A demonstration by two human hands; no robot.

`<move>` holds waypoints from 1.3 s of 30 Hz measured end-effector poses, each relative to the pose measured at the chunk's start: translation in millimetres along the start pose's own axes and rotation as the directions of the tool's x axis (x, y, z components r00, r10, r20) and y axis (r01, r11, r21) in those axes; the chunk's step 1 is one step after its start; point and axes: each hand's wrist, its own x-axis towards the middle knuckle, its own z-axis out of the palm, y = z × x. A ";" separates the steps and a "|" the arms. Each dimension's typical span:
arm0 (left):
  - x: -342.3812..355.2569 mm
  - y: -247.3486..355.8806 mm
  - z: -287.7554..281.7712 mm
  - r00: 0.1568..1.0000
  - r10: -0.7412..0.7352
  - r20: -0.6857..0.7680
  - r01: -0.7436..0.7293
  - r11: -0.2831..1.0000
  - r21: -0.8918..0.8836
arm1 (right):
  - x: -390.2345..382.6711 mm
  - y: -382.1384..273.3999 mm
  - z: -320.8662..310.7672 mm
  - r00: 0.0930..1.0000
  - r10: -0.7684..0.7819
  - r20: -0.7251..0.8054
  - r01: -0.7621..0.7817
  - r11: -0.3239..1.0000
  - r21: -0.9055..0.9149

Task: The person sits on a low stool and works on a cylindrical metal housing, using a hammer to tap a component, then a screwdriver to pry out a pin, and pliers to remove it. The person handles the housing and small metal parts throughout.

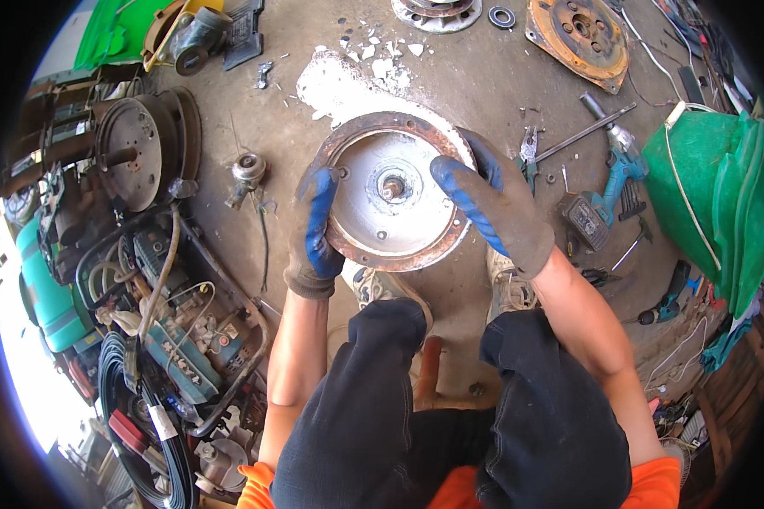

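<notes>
Between my gloved hands is a round metal housing (361, 222), with a rusty flanged rim, a pale dished inside and a shaft stub at its centre. My left hand (316, 222) grips the rim at its left side, fingers wrapped behind it. On the right side my right hand (494, 199) clasps the rim, with its thumb laid over the edge toward the inside. Both gloves are grey-brown and blue. A white, flaking body (335, 83) extends beyond the housing, with white flakes (384, 68) scattered on the floor around it. The housing hides where the two meet.
To the right lie pliers (529, 153), a ratchet wrench (587, 131), a teal cordless impact wrench (607, 199) and a green container (705, 187). An orange-brown round plate (579, 38) and a bearing (502, 17) lie far off. An engine (187, 331) and a rusty wheel (136, 153) stand left.
</notes>
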 end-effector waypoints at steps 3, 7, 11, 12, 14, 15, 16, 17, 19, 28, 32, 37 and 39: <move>-3.6 29.5 23.2 0.980 -0.199 0.002 0.198 0.978 -0.070 | -12.2 -9.0 -1.0 0.999 -0.049 0.016 0.050 0.998 -0.032; -1.0 29.9 32.1 0.983 -0.183 -0.002 0.182 0.979 -0.096 | -7.4 -6.4 -1.7 0.999 -0.038 0.014 0.038 0.999 -0.016; -4.0 -49.3 -4.4 0.960 0.215 0.179 -0.274 0.854 0.442 | 11.9 6.3 -7.7 1.000 -0.021 0.009 0.021 1.000 -0.011; 0.9 -51.0 -2.3 0.920 0.297 0.254 -0.390 0.749 0.536 | 13.2 3.6 -10.9 1.000 -0.021 -0.001 0.021 0.999 -0.038; 1.6 -45.9 8.6 0.926 0.282 0.250 -0.377 0.689 0.619 | 12.1 0.8 -16.7 1.000 -0.011 -0.029 0.010 1.000 -0.029; 6.7 -35.9 19.6 0.960 0.218 0.174 -0.277 0.819 0.502 | 11.5 4.8 -20.1 0.999 0.002 -0.046 -0.001 1.000 0.009; 12.7 -23.5 31.5 0.984 0.138 0.110 -0.168 0.917 0.362 | 11.9 7.9 -23.2 0.998 0.015 -0.063 -0.012 0.999 0.047; 11.6 -16.0 37.8 0.998 0.034 0.056 -0.045 0.977 0.210 | 10.0 10.5 -24.0 0.999 0.013 -0.044 -0.009 0.997 0.074; -2.3 -52.6 0.2 0.957 0.223 0.187 -0.286 0.844 0.454 | 8.1 16.3 -19.5 1.000 0.010 0.010 -0.012 0.991 0.135; -1.7 -47.3 10.5 0.964 -0.207 -0.169 0.146 0.937 -0.318 | 8.1 20.6 -24.0 1.000 0.005 -0.019 -0.002 0.987 0.163; 19.9 -25.1 31.9 0.993 -0.043 0.114 0.038 0.998 0.039 | 3.3 25.3 -27.1 1.000 -0.018 -0.021 0.022 0.980 0.196; 19.6 -17.5 33.2 0.992 0.000 0.126 -0.006 0.999 0.051 | 1.2 14.9 -18.8 0.994 0.032 -0.101 -0.023 0.996 0.090; 18.5 -16.7 29.9 0.993 0.008 0.114 -0.021 0.993 0.113 | 2.8 14.6 -20.3 0.993 -0.051 -0.106 0.046 0.998 -0.051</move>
